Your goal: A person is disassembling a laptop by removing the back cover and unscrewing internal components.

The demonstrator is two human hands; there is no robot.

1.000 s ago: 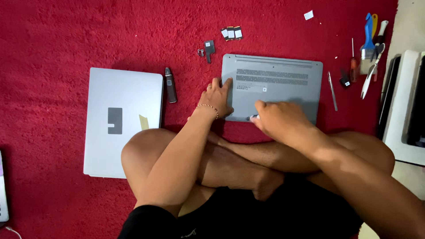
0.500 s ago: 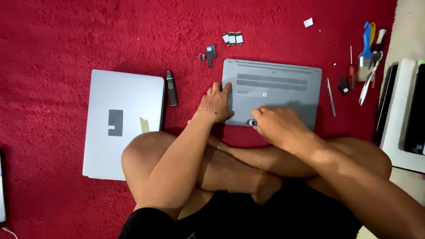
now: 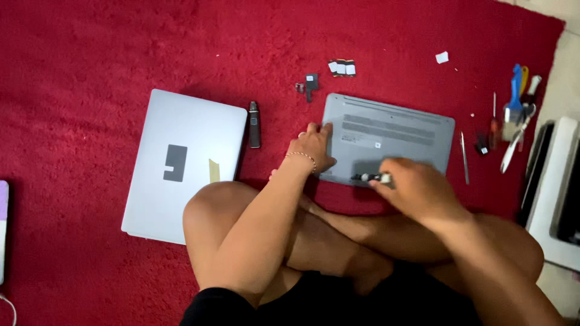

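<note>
Sitting cross-legged on a red carpet (image 3: pixel 90 54), the person works on a grey laptop turned underside up (image 3: pixel 393 136), which serves as the landmark. Compared with half a second ago, the right hand (image 3: pixel 417 190) has slid a little along the laptop's near edge and now shows a small black-and-silver tool (image 3: pixel 371 177) pinched in its fingertips, tip pointing left over the near edge of the base; the left hand (image 3: pixel 311 148) has kept its place. Well to the left of the laptop lies a second, closed silver laptop (image 3: pixel 181 163) with a dark patch on its lid, and between the two stands a slim dark pen-shaped device (image 3: pixel 254 124). The left hand rests flat, fingers loosely spread, on the laptop's left near corner, a thin bracelet at the wrist. The upturned laptop shows a matte grey base with a long vent strip and a small label, lying level on the carpet. Beyond its far left corner sit small dark parts (image 3: pixel 308 84). To its right lie a thin metal rod (image 3: pixel 464 158) and a cluster of screwdrivers (image 3: pixel 513 115).
</note>
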